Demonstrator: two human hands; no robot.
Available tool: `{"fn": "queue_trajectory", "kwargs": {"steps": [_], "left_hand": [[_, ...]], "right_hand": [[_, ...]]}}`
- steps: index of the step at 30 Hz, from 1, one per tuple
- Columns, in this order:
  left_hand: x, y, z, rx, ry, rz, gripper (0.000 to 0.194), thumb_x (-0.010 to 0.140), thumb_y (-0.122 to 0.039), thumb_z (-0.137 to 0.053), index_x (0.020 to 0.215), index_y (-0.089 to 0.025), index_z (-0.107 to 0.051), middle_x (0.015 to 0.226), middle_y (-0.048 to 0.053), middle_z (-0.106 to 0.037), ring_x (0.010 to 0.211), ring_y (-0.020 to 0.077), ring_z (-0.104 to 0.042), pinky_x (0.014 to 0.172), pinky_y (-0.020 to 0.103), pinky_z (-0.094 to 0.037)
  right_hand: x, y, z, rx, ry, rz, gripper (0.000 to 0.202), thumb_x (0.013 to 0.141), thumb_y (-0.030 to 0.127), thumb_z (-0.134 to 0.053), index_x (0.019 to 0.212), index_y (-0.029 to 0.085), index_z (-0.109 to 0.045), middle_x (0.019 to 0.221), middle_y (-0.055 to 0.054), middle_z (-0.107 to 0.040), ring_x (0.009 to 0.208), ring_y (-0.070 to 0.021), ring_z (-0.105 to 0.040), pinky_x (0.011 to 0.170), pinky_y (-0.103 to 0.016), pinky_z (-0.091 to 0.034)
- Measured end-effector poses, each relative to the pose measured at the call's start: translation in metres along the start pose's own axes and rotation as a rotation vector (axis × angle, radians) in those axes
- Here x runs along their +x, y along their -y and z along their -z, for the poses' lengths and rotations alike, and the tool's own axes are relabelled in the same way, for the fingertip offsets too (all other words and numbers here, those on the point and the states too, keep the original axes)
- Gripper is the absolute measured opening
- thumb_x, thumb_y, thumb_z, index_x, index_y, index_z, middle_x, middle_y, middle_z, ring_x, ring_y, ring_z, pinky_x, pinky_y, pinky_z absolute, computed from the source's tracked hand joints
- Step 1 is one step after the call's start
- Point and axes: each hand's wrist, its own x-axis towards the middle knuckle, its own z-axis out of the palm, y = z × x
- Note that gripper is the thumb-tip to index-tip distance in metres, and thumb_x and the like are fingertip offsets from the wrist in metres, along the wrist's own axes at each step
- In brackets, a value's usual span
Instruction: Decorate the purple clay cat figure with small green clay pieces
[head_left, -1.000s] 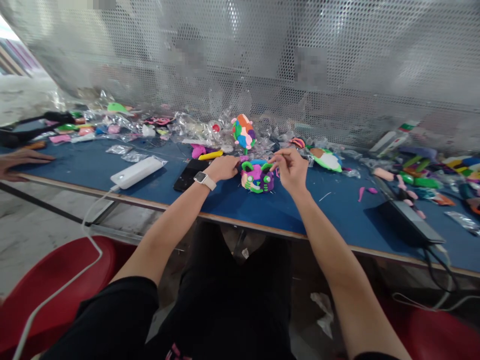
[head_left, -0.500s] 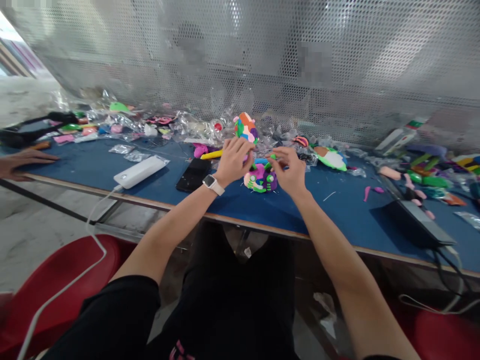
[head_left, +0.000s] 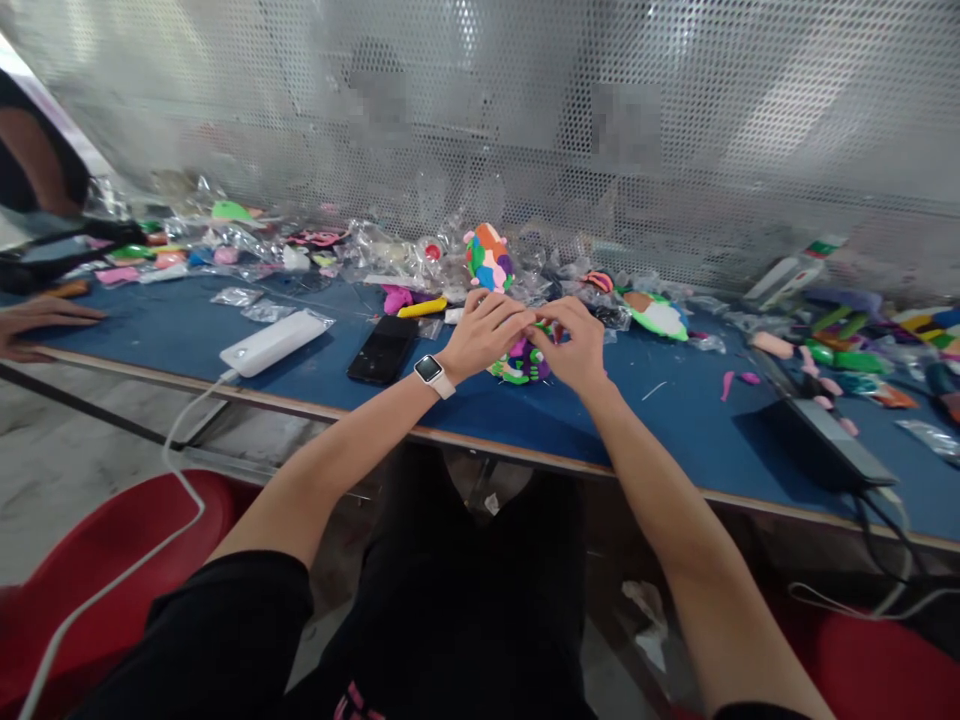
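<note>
A multicoloured clay figure (head_left: pixel 517 377), mostly green and purple, rests on the blue table in front of me, its upper part hidden by my hands. Above it, my left hand (head_left: pixel 491 332) has its fingers bent and close together, their tips meeting my right fingers; whatever they hold is hidden. My right hand (head_left: pixel 574 345) pinches at a small bit of green clay, largely covered by the fingers. Just behind stands a second clay figure (head_left: pixel 491 258), patched in orange, white, green and blue.
A black phone (head_left: pixel 382 350) and a white power bank (head_left: pixel 271 342) with a cable lie to the left. Clay pieces and clear wrappers line the perforated metal panel (head_left: pixel 510 110). A dark device (head_left: pixel 832 445) leans at right. Another person's hand (head_left: pixel 49 322) rests at far left.
My hands have come together over the figure, right fingers moving left to meet the left ones. The green clay in my right fingers is now mostly covered. Another person's arm appears at upper left.
</note>
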Motion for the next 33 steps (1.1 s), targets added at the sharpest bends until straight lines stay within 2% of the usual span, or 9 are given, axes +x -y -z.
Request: {"fn": "queue_trajectory", "kwargs": {"steps": [4, 9, 15, 21, 27, 33], "left_hand": [[0.0002, -0.0006, 0.0001, 0.016, -0.068, -0.035, 0.022, 0.112, -0.029, -0.047, 0.118, -0.027, -0.069, 0.109, 0.003, -0.078, 0.109, 0.0196, -0.066, 0.101, 0.043, -0.044], [0.0034, 0.0, 0.0014, -0.028, -0.002, 0.003, 0.026, 0.112, -0.034, -0.047, 0.118, -0.025, -0.07, 0.11, 0.006, -0.078, 0.111, 0.0219, -0.066, 0.101, 0.045, -0.046], [0.0046, -0.0009, 0.0068, -0.044, 0.061, 0.054, 0.027, 0.113, -0.035, -0.046, 0.113, -0.027, -0.072, 0.112, 0.004, -0.079, 0.112, 0.0219, -0.068, 0.103, 0.047, -0.047], [0.0042, 0.0023, 0.0082, -0.047, 0.017, 0.038, 0.03, 0.112, -0.043, -0.049, 0.117, -0.027, -0.074, 0.114, 0.004, -0.08, 0.113, 0.0214, -0.068, 0.103, 0.045, -0.047], [0.0048, 0.003, 0.0092, -0.067, 0.048, 0.066, 0.031, 0.112, -0.043, -0.051, 0.123, -0.03, -0.077, 0.114, 0.002, -0.081, 0.113, 0.0212, -0.069, 0.105, 0.045, -0.047], [0.0031, 0.0071, 0.0059, -0.068, -0.024, 0.073, 0.03, 0.111, -0.042, -0.054, 0.12, -0.029, -0.078, 0.109, 0.003, -0.082, 0.11, 0.0212, -0.068, 0.108, 0.045, -0.047]], "right_hand": [[0.0013, 0.0015, 0.0008, -0.025, -0.031, 0.056, 0.019, 0.099, 0.044, -0.069, 0.09, 0.027, -0.073, 0.087, -0.002, -0.077, 0.084, -0.0209, -0.069, 0.079, -0.04, -0.059], [0.0026, -0.0008, -0.0006, -0.05, -0.047, 0.058, 0.027, 0.099, 0.045, -0.069, 0.078, 0.027, -0.068, 0.079, -0.001, -0.075, 0.08, -0.0213, -0.067, 0.078, -0.043, -0.056], [0.0026, 0.0007, 0.0001, -0.069, -0.045, 0.062, 0.02, 0.099, 0.043, -0.07, 0.084, 0.029, -0.072, 0.082, 0.0, -0.077, 0.084, -0.0215, -0.07, 0.082, -0.043, -0.058], [0.003, 0.0004, 0.0001, -0.058, -0.059, 0.087, 0.021, 0.101, 0.041, -0.069, 0.084, 0.028, -0.071, 0.082, 0.0, -0.078, 0.083, -0.0209, -0.07, 0.08, -0.042, -0.059], [0.0033, -0.0003, 0.0019, -0.07, -0.058, 0.051, 0.026, 0.099, 0.045, -0.07, 0.08, 0.029, -0.071, 0.082, -0.001, -0.078, 0.083, -0.0221, -0.07, 0.083, -0.045, -0.058], [0.0027, 0.0052, 0.0067, -0.012, -0.075, 0.078, 0.011, 0.098, 0.037, -0.074, 0.105, 0.029, -0.077, 0.097, -0.002, -0.082, 0.093, -0.0225, -0.074, 0.087, -0.044, -0.061]]}}
